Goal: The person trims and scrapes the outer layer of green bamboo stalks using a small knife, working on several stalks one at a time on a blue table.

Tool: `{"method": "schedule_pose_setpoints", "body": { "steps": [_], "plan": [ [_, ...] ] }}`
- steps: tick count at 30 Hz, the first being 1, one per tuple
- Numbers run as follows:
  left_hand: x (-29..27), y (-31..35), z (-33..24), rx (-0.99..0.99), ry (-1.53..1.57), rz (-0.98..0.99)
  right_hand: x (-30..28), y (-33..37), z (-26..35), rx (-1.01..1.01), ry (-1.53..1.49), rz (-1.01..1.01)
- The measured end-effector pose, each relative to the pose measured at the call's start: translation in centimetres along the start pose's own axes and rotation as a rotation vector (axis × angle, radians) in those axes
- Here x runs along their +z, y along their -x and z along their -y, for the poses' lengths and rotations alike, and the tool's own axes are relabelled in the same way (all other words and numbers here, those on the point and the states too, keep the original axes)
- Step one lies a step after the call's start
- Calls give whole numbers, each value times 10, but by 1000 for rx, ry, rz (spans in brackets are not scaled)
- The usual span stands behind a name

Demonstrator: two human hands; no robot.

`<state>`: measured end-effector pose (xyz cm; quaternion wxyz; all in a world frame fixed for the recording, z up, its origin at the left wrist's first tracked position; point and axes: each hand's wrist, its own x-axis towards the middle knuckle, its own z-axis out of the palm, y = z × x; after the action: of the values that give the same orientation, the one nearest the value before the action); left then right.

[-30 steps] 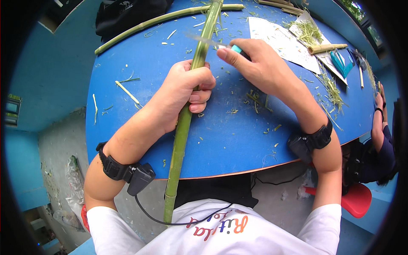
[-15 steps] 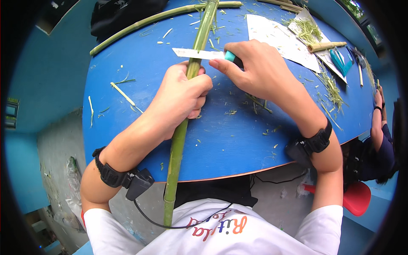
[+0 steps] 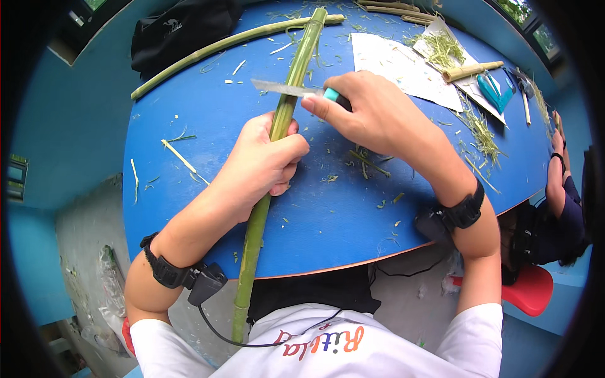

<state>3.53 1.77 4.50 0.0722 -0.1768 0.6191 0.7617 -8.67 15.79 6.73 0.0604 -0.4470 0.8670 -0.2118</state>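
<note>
My left hand is closed around a long green bamboo pole, which slants from near my lap up across the blue table. Above that fist the pole's skin looks scraped and paler. In my right hand is a knife with a black and teal handle. Its flat blade lies crosswise over the pole, just above my left fist. My right thumb is stretched along the handle toward the blade.
Another bamboo pole lies across the far side of the blue table. White paper, green shavings, a short bamboo piece and a teal tool lie at the right. A black bag sits far left; another person's arm shows at far right.
The blade has moved slightly and its tip now tilts upward at the left. The view has shifted a little; both hands keep their grips.
</note>
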Motion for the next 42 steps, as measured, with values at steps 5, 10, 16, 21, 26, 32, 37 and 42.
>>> {"method": "schedule_pose_setpoints", "body": {
  "steps": [5,10,16,21,26,32,37,42],
  "plan": [
    [2,0,1,8,-12,-23,4,4,1,-30,67,-49],
    [0,-1,2,12,-34,-42,11,-2,-4,-63,134,-129],
    [-5,-3,3,27,-27,-92,20,-15,-9,-51,165,-193],
    [2,4,2,22,-172,-5,-24,-41,-74,207,202,-428],
    [-5,1,2,8,-41,3,-3,-25,-51,95,71,-341],
    [-8,-1,-3,12,182,92,4,3,-2,-97,-2,-66],
    [-9,0,0,4,167,93,13,2,1,-119,46,-89],
    [10,10,4,-72,111,189,-20,-38,-102,228,272,-430]
  ]
}}
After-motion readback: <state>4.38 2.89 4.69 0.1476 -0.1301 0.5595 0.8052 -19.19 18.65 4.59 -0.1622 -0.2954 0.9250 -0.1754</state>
